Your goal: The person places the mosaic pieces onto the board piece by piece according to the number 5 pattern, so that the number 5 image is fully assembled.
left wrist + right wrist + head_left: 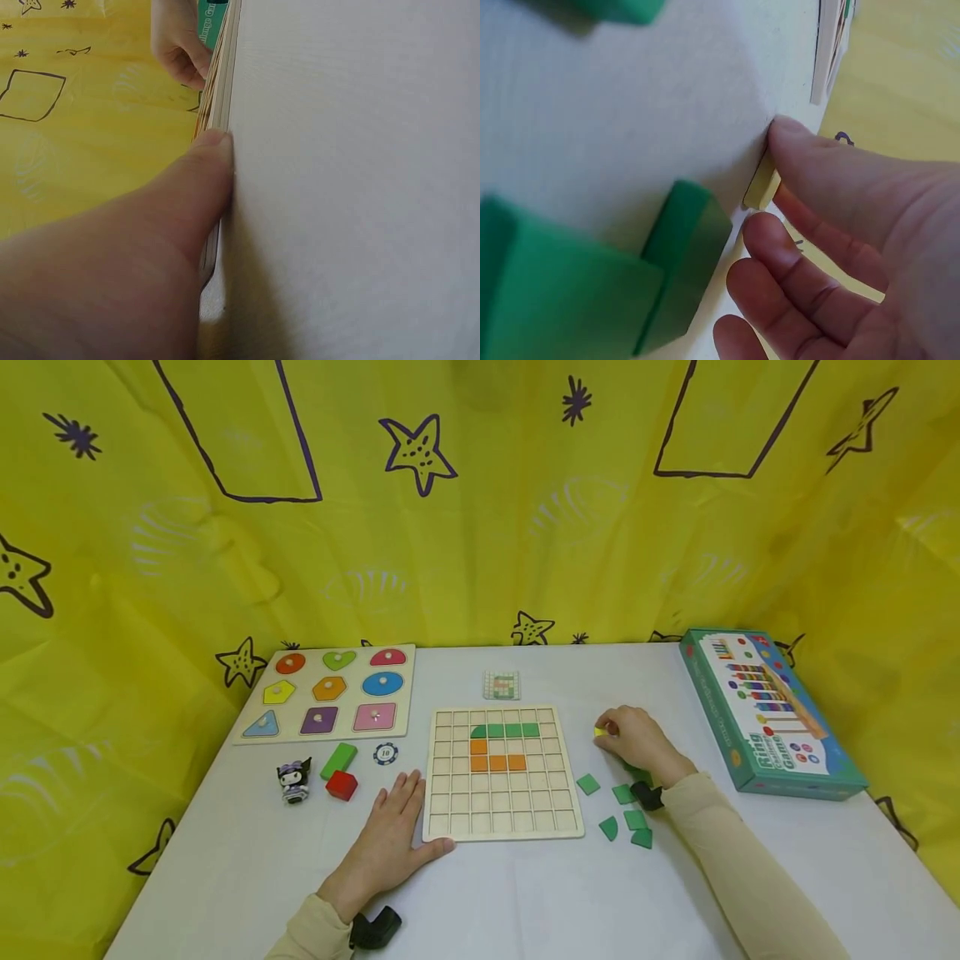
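Note:
A wooden grid board (pixel 502 810) lies mid-table with a row of green tiles (pixel 506 730) and an L of orange tiles (pixel 495 762) set in it. My left hand (pixel 393 831) rests flat on the table at the board's lower left corner. Its thumb (pixel 199 176) presses against the board's edge (pixel 220 90). My right hand (pixel 633 742) is right of the board, fingers curled over a small yellow tile (pixel 600 732). In the right wrist view the thumb and a finger pinch the yellow tile (pixel 762 185) against the table. Several loose green tiles (pixel 626 814) lie beside that wrist.
A shape puzzle board (pixel 326 693) sits at the back left. In front of it are a small figurine (pixel 294 779), a green block (pixel 339 760), a red block (pixel 341 785) and a chip (pixel 386 753). A pattern card (pixel 501 685) lies behind the grid. A teal game box (pixel 772 714) stands right.

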`<action>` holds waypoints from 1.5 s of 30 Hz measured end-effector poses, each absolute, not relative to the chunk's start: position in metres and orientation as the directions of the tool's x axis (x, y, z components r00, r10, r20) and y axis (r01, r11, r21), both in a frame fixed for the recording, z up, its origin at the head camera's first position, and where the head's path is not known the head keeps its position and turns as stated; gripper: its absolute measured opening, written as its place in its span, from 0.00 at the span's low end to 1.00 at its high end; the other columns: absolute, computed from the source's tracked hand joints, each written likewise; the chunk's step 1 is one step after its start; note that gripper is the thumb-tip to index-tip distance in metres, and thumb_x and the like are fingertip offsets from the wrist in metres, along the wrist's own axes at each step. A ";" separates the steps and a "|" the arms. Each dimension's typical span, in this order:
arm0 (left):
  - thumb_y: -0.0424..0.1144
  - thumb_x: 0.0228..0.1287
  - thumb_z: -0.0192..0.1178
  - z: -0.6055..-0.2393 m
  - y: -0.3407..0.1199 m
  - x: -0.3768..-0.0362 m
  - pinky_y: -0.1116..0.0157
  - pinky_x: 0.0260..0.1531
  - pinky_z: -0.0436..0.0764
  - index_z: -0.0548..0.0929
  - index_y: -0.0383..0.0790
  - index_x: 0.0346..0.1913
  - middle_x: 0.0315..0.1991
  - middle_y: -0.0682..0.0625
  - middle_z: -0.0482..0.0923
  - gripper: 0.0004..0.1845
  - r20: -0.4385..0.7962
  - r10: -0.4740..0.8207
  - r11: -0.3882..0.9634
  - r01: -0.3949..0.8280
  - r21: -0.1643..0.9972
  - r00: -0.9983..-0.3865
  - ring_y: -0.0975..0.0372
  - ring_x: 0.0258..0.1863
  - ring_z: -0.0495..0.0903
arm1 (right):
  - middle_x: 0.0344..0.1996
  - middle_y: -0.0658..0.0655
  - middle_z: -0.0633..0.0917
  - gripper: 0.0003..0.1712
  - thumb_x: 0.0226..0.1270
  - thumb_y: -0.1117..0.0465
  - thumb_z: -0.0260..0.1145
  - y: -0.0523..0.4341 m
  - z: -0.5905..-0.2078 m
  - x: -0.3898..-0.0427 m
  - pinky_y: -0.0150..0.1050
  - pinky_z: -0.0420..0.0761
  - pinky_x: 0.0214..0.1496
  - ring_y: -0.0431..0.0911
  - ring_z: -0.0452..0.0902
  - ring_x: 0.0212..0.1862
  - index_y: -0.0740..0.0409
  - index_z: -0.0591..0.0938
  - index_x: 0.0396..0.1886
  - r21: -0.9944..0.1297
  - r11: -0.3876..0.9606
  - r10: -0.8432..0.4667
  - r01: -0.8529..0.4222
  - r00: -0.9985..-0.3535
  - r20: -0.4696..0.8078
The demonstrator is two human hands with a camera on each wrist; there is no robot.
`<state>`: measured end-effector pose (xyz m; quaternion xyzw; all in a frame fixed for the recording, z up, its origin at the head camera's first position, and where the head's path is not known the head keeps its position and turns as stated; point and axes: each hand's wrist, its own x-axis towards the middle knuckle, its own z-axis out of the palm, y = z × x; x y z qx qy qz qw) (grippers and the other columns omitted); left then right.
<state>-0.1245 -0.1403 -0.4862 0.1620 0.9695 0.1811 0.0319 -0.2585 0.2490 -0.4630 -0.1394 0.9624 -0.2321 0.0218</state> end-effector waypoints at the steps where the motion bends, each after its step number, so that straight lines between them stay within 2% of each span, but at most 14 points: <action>1: 0.67 0.58 0.61 -0.486 -0.140 -0.125 0.44 0.69 0.47 0.59 0.28 0.73 0.75 0.38 0.52 0.54 -0.003 0.326 0.882 0.303 0.360 -0.945 0.45 0.74 0.46 | 0.29 0.58 0.79 0.12 0.61 0.63 0.72 0.248 -0.463 -0.258 0.49 0.74 0.40 0.52 0.71 0.34 0.68 0.84 0.40 -0.451 0.855 -0.277 -0.257 -0.961 0.022; 7: 0.67 0.58 0.61 -0.486 -0.140 -0.125 0.44 0.69 0.47 0.59 0.28 0.73 0.75 0.37 0.52 0.54 -0.002 0.328 0.881 0.305 0.362 -0.945 0.45 0.74 0.46 | 0.31 0.57 0.79 0.13 0.65 0.63 0.69 0.241 -0.458 -0.249 0.48 0.74 0.40 0.51 0.72 0.34 0.67 0.81 0.45 -0.493 0.833 -0.274 -0.250 -0.961 0.024; 12: 0.68 0.57 0.61 -0.485 -0.140 -0.125 0.44 0.70 0.46 0.58 0.28 0.73 0.75 0.38 0.51 0.55 -0.014 0.322 0.885 0.295 0.360 -0.947 0.45 0.74 0.45 | 0.30 0.53 0.78 0.14 0.66 0.63 0.69 0.222 -0.449 -0.236 0.42 0.74 0.37 0.48 0.71 0.33 0.68 0.82 0.48 -0.542 0.784 -0.325 -0.302 -0.944 0.056; 16: 0.68 0.57 0.60 -0.485 -0.139 -0.125 0.45 0.70 0.45 0.58 0.28 0.73 0.75 0.38 0.51 0.55 -0.021 0.314 0.887 0.286 0.362 -0.949 0.45 0.74 0.45 | 0.30 0.52 0.80 0.15 0.64 0.62 0.71 0.204 -0.447 -0.227 0.40 0.75 0.36 0.46 0.72 0.32 0.68 0.84 0.46 -0.563 0.748 -0.381 -0.351 -0.922 0.068; 24: 0.69 0.57 0.60 -0.486 -0.140 -0.125 0.45 0.70 0.45 0.58 0.28 0.73 0.75 0.38 0.51 0.55 -0.018 0.309 0.886 0.281 0.369 -0.951 0.45 0.74 0.45 | 0.30 0.51 0.82 0.12 0.60 0.60 0.74 0.172 -0.448 -0.223 0.39 0.76 0.36 0.42 0.72 0.32 0.64 0.87 0.40 -0.474 0.747 -0.487 -0.467 -0.869 0.090; 32: 0.69 0.57 0.59 -0.488 -0.140 -0.125 0.44 0.70 0.46 0.58 0.29 0.73 0.75 0.38 0.51 0.55 -0.007 0.321 0.883 0.297 0.364 -0.947 0.45 0.74 0.45 | 0.25 0.49 0.77 0.13 0.59 0.61 0.75 0.154 -0.449 -0.222 0.38 0.74 0.34 0.44 0.69 0.30 0.65 0.86 0.40 -0.465 0.783 -0.457 -0.413 -0.889 0.020; 41: 0.68 0.57 0.60 -0.486 -0.139 -0.125 0.44 0.70 0.45 0.58 0.28 0.73 0.75 0.38 0.51 0.55 -0.005 0.324 0.880 0.300 0.368 -0.946 0.45 0.74 0.45 | 0.27 0.50 0.80 0.10 0.57 0.61 0.76 0.150 -0.451 -0.222 0.39 0.77 0.38 0.44 0.72 0.32 0.62 0.85 0.33 -0.436 0.783 -0.458 -0.445 -0.885 0.080; 45: 0.69 0.57 0.60 -0.485 -0.139 -0.125 0.44 0.70 0.45 0.58 0.28 0.73 0.75 0.38 0.51 0.55 -0.023 0.314 0.885 0.284 0.368 -0.949 0.45 0.74 0.45 | 0.29 0.50 0.81 0.07 0.61 0.62 0.73 0.157 -0.450 -0.222 0.41 0.77 0.40 0.44 0.74 0.34 0.61 0.86 0.34 -0.450 0.769 -0.468 -0.454 -0.879 0.086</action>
